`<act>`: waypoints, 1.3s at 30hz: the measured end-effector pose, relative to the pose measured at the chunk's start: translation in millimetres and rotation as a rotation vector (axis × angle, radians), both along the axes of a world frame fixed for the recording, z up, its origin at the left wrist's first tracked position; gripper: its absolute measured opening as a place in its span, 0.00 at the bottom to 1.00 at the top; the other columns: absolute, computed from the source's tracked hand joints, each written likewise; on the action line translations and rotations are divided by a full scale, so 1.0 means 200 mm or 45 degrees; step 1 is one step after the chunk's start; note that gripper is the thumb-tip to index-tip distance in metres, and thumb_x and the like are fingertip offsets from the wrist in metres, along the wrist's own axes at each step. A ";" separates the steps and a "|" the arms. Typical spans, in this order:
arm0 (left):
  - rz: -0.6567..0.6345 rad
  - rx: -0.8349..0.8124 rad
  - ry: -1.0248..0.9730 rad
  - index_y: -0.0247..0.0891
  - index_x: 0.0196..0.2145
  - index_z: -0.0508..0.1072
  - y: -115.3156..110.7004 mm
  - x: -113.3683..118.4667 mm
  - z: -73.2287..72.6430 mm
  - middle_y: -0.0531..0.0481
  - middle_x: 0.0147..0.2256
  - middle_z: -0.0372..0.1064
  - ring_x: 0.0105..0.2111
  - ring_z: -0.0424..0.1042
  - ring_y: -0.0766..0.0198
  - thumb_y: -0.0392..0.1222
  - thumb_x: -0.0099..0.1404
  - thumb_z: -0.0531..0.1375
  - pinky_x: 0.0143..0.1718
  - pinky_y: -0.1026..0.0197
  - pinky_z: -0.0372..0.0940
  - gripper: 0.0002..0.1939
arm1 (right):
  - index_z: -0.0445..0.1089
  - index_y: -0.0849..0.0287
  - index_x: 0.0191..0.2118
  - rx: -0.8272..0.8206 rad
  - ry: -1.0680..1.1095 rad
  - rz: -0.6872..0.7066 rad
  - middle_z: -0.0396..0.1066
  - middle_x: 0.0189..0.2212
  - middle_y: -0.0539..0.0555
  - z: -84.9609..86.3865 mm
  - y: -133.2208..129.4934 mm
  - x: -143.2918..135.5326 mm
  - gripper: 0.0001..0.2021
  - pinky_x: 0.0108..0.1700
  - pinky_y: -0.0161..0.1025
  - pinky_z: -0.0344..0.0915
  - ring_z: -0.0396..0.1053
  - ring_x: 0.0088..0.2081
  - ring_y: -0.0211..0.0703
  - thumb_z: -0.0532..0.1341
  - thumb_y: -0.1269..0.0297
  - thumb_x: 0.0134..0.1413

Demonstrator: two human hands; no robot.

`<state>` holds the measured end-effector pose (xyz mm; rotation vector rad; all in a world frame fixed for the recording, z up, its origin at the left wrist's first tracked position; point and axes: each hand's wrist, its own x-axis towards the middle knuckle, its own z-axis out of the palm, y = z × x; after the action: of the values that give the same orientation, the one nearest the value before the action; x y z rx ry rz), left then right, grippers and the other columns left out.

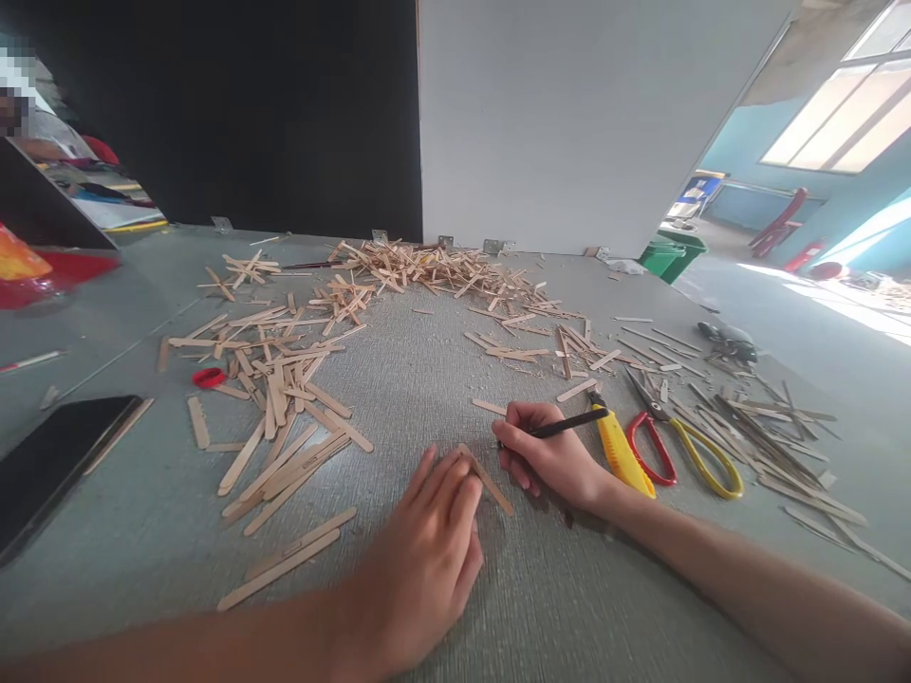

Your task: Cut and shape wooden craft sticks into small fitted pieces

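My left hand (434,541) rests on the grey table, its fingers closed on a wooden craft stick (491,486) that slants out to the right from under the fingertips. Just right of it, my right hand (551,455) grips a dark pen (569,423), whose upper end points to the right. The pen's tip is hidden by the fingers. Another craft stick (490,407) lies just beyond my right hand. To the right of that hand are a yellow utility knife (621,446) and scissors (673,422) with one red and one yellow handle.
Loose craft sticks (285,379) lie in heaps at the left and back (427,266). Thin cut strips (769,446) cover the right side. A phone (64,455), a red ring (209,378) and a black clip-like object (727,343) also lie here. Upright black and white panels (541,123) close off the back.
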<state>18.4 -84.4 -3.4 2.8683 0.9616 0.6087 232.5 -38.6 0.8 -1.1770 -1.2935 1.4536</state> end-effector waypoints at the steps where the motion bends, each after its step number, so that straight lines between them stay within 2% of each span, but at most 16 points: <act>1: 0.023 -0.013 -0.009 0.26 0.58 0.68 0.00 0.00 0.00 0.28 0.55 0.73 0.59 0.73 0.41 0.28 0.72 0.49 0.64 0.28 0.67 0.20 | 0.66 0.57 0.23 0.000 -0.002 0.004 0.68 0.13 0.45 0.00 0.00 0.00 0.24 0.10 0.26 0.56 0.58 0.10 0.30 0.71 0.44 0.56; 4: 0.018 -0.050 0.024 0.35 0.63 0.66 0.00 0.00 0.01 0.30 0.58 0.71 0.59 0.73 0.38 0.31 0.74 0.51 0.61 0.22 0.66 0.22 | 0.66 0.57 0.23 0.002 0.003 -0.008 0.70 0.14 0.46 0.00 0.00 0.00 0.25 0.10 0.27 0.56 0.59 0.10 0.30 0.71 0.42 0.55; 6: -0.015 -0.093 0.066 0.39 0.62 0.68 0.00 0.00 0.02 0.31 0.60 0.69 0.63 0.70 0.36 0.33 0.76 0.51 0.61 0.20 0.63 0.20 | 0.65 0.56 0.23 -0.001 0.010 -0.022 0.71 0.16 0.46 0.01 0.00 -0.01 0.25 0.10 0.27 0.57 0.59 0.11 0.30 0.71 0.41 0.54; 10: 0.000 -0.203 0.049 0.36 0.51 0.72 0.00 -0.01 0.02 0.31 0.60 0.70 0.65 0.67 0.39 0.32 0.77 0.49 0.66 0.22 0.59 0.14 | 0.64 0.56 0.24 -0.009 0.022 -0.039 0.71 0.16 0.46 0.01 0.00 -0.01 0.25 0.10 0.27 0.56 0.60 0.11 0.31 0.71 0.43 0.54; 13: 0.069 -0.216 -0.004 0.36 0.55 0.70 0.00 -0.01 0.02 0.32 0.62 0.68 0.65 0.67 0.39 0.31 0.77 0.47 0.64 0.21 0.60 0.16 | 0.64 0.56 0.23 -0.009 0.021 -0.044 0.70 0.16 0.46 0.01 0.00 -0.01 0.24 0.10 0.27 0.55 0.59 0.11 0.30 0.70 0.44 0.56; 16: 0.031 -0.198 0.044 0.43 0.61 0.68 0.01 -0.02 0.01 0.33 0.65 0.65 0.68 0.63 0.35 0.33 0.78 0.50 0.63 0.17 0.58 0.18 | 0.65 0.56 0.23 -0.009 0.013 -0.038 0.68 0.14 0.45 0.02 0.00 -0.01 0.23 0.10 0.27 0.55 0.58 0.10 0.30 0.69 0.44 0.58; 20: -0.011 -0.267 -0.070 0.43 0.54 0.70 0.02 -0.02 0.01 0.36 0.64 0.68 0.69 0.62 0.38 0.33 0.78 0.52 0.65 0.17 0.54 0.12 | 0.64 0.55 0.24 -0.014 0.009 -0.038 0.67 0.13 0.44 0.02 -0.01 -0.01 0.23 0.09 0.27 0.53 0.56 0.10 0.30 0.68 0.44 0.58; 22: 0.022 -0.294 -0.176 0.43 0.51 0.66 0.02 -0.01 0.01 0.37 0.62 0.69 0.67 0.66 0.43 0.31 0.77 0.51 0.66 0.20 0.56 0.11 | 0.63 0.55 0.24 -0.011 0.011 -0.042 0.67 0.14 0.45 0.01 0.00 -0.01 0.24 0.09 0.27 0.53 0.57 0.10 0.30 0.68 0.43 0.57; 25: 0.139 -0.277 -0.306 0.42 0.55 0.58 0.02 -0.02 -0.02 0.32 0.62 0.66 0.66 0.66 0.45 0.31 0.78 0.48 0.66 0.22 0.57 0.12 | 0.64 0.55 0.24 -0.009 0.015 -0.043 0.68 0.15 0.45 0.01 0.00 -0.02 0.24 0.10 0.27 0.53 0.57 0.10 0.30 0.68 0.42 0.57; 27: 0.219 -0.276 -0.374 0.40 0.60 0.53 0.03 -0.02 -0.03 0.28 0.64 0.62 0.67 0.63 0.42 0.33 0.77 0.49 0.66 0.21 0.56 0.17 | 0.63 0.55 0.25 -0.010 0.018 -0.042 0.69 0.15 0.45 0.01 0.00 -0.02 0.25 0.10 0.27 0.54 0.57 0.11 0.30 0.68 0.41 0.56; 29: 0.255 -0.305 -0.388 0.39 0.67 0.48 0.04 -0.02 -0.03 0.27 0.65 0.60 0.69 0.61 0.38 0.35 0.75 0.54 0.67 0.20 0.54 0.27 | 0.63 0.55 0.25 -0.011 0.019 -0.036 0.68 0.15 0.45 0.01 0.00 -0.02 0.25 0.10 0.27 0.54 0.57 0.11 0.30 0.69 0.41 0.56; 31: 0.254 -0.365 -0.360 0.39 0.70 0.47 0.07 -0.03 -0.01 0.27 0.66 0.60 0.69 0.60 0.35 0.38 0.69 0.63 0.67 0.20 0.53 0.39 | 0.64 0.55 0.25 -0.010 0.018 -0.022 0.67 0.14 0.44 0.01 0.00 -0.01 0.25 0.10 0.27 0.53 0.56 0.11 0.30 0.69 0.41 0.57; 32: 0.248 -0.404 -0.338 0.39 0.69 0.51 0.08 -0.04 0.00 0.27 0.67 0.60 0.69 0.60 0.33 0.40 0.65 0.67 0.67 0.21 0.55 0.42 | 0.64 0.55 0.25 -0.009 0.017 -0.011 0.66 0.13 0.44 0.01 0.00 -0.01 0.25 0.10 0.27 0.53 0.56 0.10 0.30 0.69 0.41 0.57; 35: 0.218 -0.530 -0.272 0.39 0.62 0.65 0.15 -0.08 0.07 0.29 0.67 0.63 0.68 0.62 0.32 0.45 0.56 0.75 0.63 0.29 0.66 0.40 | 0.66 0.56 0.26 0.005 0.018 0.018 0.67 0.14 0.44 0.01 -0.01 0.00 0.24 0.10 0.27 0.56 0.56 0.11 0.30 0.71 0.42 0.56; 37: 0.190 -0.594 -0.242 0.41 0.65 0.65 0.22 -0.12 0.13 0.32 0.66 0.67 0.65 0.69 0.38 0.44 0.58 0.75 0.60 0.36 0.72 0.41 | 0.66 0.56 0.26 0.022 0.019 0.033 0.69 0.15 0.45 0.01 -0.01 0.00 0.23 0.11 0.28 0.58 0.58 0.11 0.31 0.72 0.43 0.56; 39: 0.152 -0.628 -0.213 0.44 0.64 0.68 0.28 -0.15 0.18 0.36 0.66 0.68 0.65 0.71 0.43 0.40 0.59 0.74 0.61 0.39 0.71 0.37 | 0.67 0.57 0.27 0.046 0.022 0.046 0.69 0.15 0.45 0.00 -0.01 0.01 0.23 0.13 0.29 0.60 0.61 0.12 0.32 0.72 0.44 0.56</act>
<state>-11.5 -28.2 31.9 2.3066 1.0818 0.5197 233.6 -39.9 0.8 -1.1204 -1.3305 1.4573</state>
